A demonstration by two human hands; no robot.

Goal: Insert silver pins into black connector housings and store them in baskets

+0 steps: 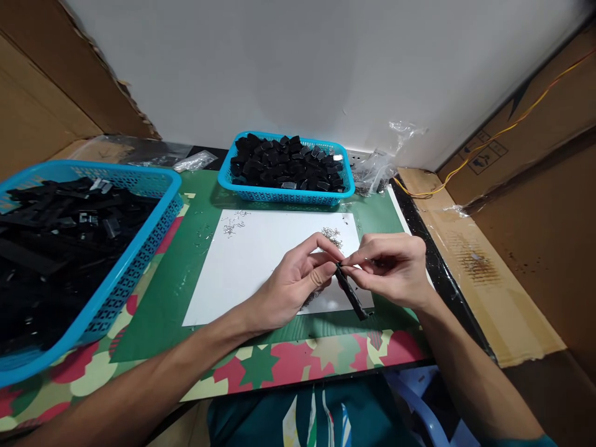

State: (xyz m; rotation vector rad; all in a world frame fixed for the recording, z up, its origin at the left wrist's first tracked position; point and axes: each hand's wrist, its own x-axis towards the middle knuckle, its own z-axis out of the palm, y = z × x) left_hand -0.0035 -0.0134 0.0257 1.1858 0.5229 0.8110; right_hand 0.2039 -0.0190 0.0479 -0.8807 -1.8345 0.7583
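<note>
quietly, two blue plastic baskets frame a bench job in progress. the larger basket (153, 176), cut off by the left edge of the frame, is heaped with long, flat black pieces (32, 254), a few glossy ones among them. the smaller basket (288, 197), at upper center, is filled with short, chunky black parts (288, 161) reaching about its rim. just right of it, clear plastic bags (372, 171) lie crumpled, with small dark items visible in the lower part.

right of the frame's center, a slim black strip (352, 295) is held over the lower right of a white sheet (261, 261). its long axis runs on a slant, the upper end pointing up and left into the fingertips, the free end pointing down and right, toward the bottom of the frame.

the left hand (298, 282) is clamped on the strip near its upper end, between thumb and fingers. the right hand (393, 267) meets it there, thumb and forefinger pinched together; what lies between them is too small to tell. the two hands are close together at the fingertips.

small loose wire-like bits (233, 223) lie scattered at the sheet's upper left, with another pile (331, 236) behind the hands.
</note>
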